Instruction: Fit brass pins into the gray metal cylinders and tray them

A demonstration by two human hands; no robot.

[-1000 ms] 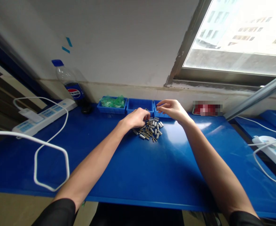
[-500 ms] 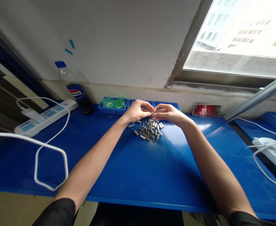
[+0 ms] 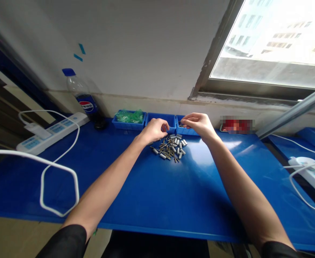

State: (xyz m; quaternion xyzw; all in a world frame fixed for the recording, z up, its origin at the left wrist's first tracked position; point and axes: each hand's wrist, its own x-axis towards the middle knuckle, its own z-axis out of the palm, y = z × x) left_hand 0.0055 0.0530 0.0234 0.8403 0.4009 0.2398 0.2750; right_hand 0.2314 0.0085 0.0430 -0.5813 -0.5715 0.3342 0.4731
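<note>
A pile of small metal parts lies on the blue table (image 3: 157, 200): short silver cylinders (image 3: 162, 156) and thin brass-coloured pins (image 3: 168, 152). At the pile's far left edge is my left hand (image 3: 155, 129), its fingers curved, with a gap between thumb and forefinger and nothing visible between them. My right hand (image 3: 200, 125) reaches over the right blue bin (image 3: 191, 132), thumb and fingertips together at its left part. Small metal pieces show beside those fingertips; whether the fingers hold one is too small to tell. The middle blue bin (image 3: 161, 117) stands behind my left hand.
Left of these bins, another blue bin (image 3: 129, 126) holds green plastic film (image 3: 130, 116). A cola bottle (image 3: 86, 104) and a white power strip (image 3: 55, 132) stand further left, with a looping white cable (image 3: 76, 182). A blurred red item (image 3: 236, 126) lies at the back right.
My hands were together above the pile with a small metal piece at their fingertips. They have parted: the right moved right to the bin, the left slightly left and down.
</note>
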